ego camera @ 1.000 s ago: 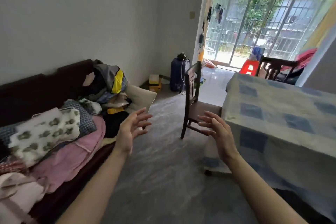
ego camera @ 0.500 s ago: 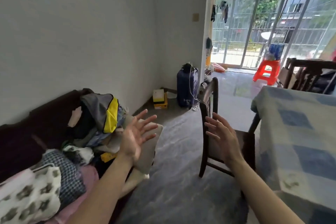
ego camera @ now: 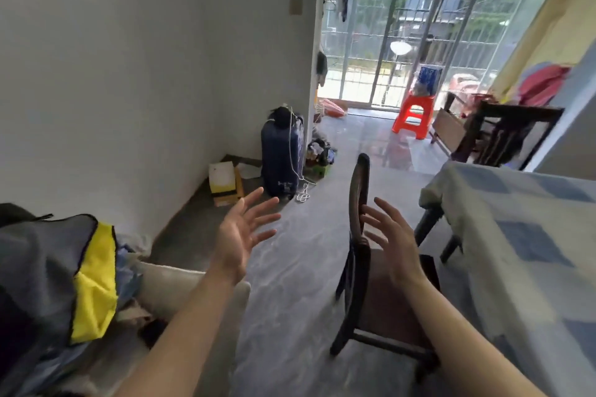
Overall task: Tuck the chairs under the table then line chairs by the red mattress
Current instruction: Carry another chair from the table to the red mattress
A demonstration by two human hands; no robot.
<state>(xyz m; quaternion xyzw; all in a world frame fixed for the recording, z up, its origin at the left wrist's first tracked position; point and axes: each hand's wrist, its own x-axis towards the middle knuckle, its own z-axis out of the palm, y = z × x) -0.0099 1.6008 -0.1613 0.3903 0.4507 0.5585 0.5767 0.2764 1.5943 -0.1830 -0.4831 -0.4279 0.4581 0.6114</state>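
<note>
A dark wooden chair (ego camera: 371,306) stands side-on just left of the table (ego camera: 516,235), which wears a blue-and-white checked cloth. Its seat faces the table and its backrest top rises at the middle of the view. My right hand (ego camera: 392,242) is open, fingers spread, right beside the backrest without gripping it. My left hand (ego camera: 242,235) is open too, palm turned inward, a short way left of the chair and holding nothing. A second dark chair (ego camera: 503,135) stands beyond the table's far end, with red cloth behind it.
On the left, a sofa holds a grey-and-yellow bag (ego camera: 64,277) and piled clothes. A navy suitcase (ego camera: 283,158) and a yellow-and-white box (ego camera: 225,182) sit by the wall. A red plastic stool (ego camera: 414,114) stands near the barred balcony door.
The view has moved forward toward the chair, which now sits much closer. Both open hands have stayed raised, and the right hand has come up beside the backrest.
</note>
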